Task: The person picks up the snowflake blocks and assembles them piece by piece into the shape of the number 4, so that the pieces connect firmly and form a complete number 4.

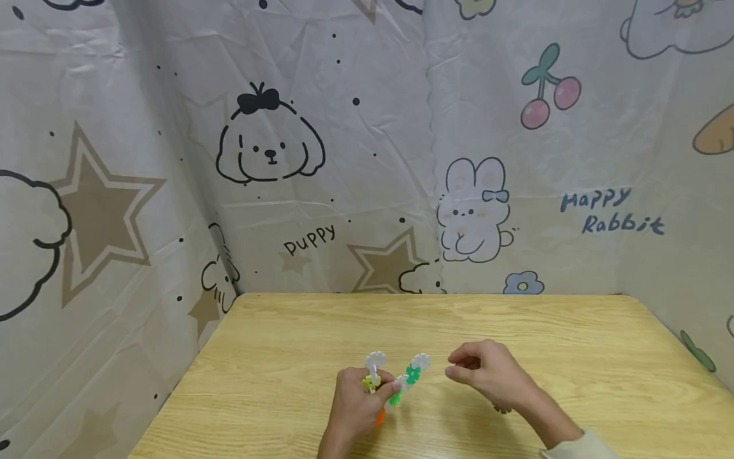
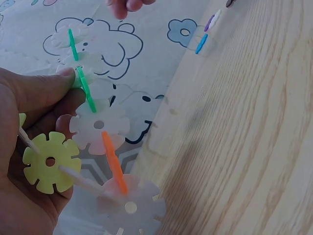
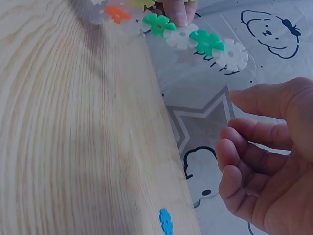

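My left hand (image 1: 358,398) pinches a chain of notched plastic snowflake discs between thumb and fingers. White and green discs (image 3: 207,43) alternate along the arm that reaches away from the hand. An orange disc (image 2: 114,164) joins two white ones lower down, and a yellow disc (image 2: 52,162) sits against the palm. Part of the chain is hidden behind the fingers. To the right, apart from the chain's white end disc (image 1: 421,361), my right hand (image 1: 493,375) hovers over the table. Its fingers are loosely bent, and nothing shows between thumb and fingertips in the right wrist view (image 3: 269,152).
The wooden table (image 1: 275,338) meets a printed cloth (image 1: 367,159) at the back and sides. A loose blue disc (image 3: 166,222) lies on the wood, with a purple and white piece (image 2: 212,21) beyond it. Something brown and scalloped (image 1: 502,410) shows partly beneath the right wrist.
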Demonstrator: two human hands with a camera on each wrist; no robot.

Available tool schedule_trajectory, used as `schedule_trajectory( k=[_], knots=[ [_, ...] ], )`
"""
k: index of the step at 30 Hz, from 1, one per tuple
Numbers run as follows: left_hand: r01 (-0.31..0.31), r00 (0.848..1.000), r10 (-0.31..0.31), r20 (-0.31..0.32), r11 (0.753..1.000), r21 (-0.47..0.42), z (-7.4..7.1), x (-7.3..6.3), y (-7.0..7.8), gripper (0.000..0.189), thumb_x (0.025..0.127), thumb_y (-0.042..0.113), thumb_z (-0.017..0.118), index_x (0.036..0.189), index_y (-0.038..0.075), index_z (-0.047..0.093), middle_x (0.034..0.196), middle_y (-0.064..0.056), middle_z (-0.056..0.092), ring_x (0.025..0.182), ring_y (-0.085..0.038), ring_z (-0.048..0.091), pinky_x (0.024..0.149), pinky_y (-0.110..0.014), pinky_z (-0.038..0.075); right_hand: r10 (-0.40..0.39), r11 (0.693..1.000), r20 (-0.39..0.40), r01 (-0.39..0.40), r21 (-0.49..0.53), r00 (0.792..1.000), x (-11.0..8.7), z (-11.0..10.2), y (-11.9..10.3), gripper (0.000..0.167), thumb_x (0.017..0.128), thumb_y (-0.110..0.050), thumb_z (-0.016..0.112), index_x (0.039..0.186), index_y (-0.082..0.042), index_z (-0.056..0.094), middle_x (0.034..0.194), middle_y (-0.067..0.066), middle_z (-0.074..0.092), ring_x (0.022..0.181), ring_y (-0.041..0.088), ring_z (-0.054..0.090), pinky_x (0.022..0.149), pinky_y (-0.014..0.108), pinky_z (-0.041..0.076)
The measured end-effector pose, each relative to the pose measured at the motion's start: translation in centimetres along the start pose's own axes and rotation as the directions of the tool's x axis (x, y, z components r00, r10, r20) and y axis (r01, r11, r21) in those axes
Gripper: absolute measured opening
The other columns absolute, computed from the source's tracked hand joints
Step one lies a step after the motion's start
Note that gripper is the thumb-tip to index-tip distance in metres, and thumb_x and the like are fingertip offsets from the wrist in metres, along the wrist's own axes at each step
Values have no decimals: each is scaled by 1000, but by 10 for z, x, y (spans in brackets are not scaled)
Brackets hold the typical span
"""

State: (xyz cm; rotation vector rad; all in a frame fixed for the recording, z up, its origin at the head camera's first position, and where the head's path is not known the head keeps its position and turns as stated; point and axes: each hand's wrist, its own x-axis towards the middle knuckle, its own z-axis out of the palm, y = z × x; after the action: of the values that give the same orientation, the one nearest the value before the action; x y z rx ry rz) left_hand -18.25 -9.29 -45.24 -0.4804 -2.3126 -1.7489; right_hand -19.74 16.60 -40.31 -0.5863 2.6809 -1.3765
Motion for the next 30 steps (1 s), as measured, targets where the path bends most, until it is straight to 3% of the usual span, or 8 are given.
schedule_trajectory(
  k=[19,24,30],
  knots=[
    [-15,1000,14,-12,999,-41,0,-1,-2,7,85,10,81,81,5,78,84,-3,75,66,-6,63,56,-23,51,49,996,-51,-53,-72,997,-17,-12,26,31,90,-22,76,106,5,73,96,4,71,80,14,64,68,28,53],
    [7,1000,-8,-24,999,-48,0,-2,0,7,85,12,82,81,6,79,84,-3,75,66,-8,64,56,-23,52,74,991,-54,-80,-112,996,-21,-14,34,28,89,-20,76,104,4,73,86,-2,66,77,15,60,66,29,51],
    [45,999,-46,-28,998,-41,-1,-2,0,7,84,11,82,82,6,78,85,-2,75,64,-7,62,53,-21,50,86,988,-74,-95,-121,994,-25,-16,44,29,86,-18,78,102,6,72,85,-1,68,78,15,62,66,28,52]
  ],
)
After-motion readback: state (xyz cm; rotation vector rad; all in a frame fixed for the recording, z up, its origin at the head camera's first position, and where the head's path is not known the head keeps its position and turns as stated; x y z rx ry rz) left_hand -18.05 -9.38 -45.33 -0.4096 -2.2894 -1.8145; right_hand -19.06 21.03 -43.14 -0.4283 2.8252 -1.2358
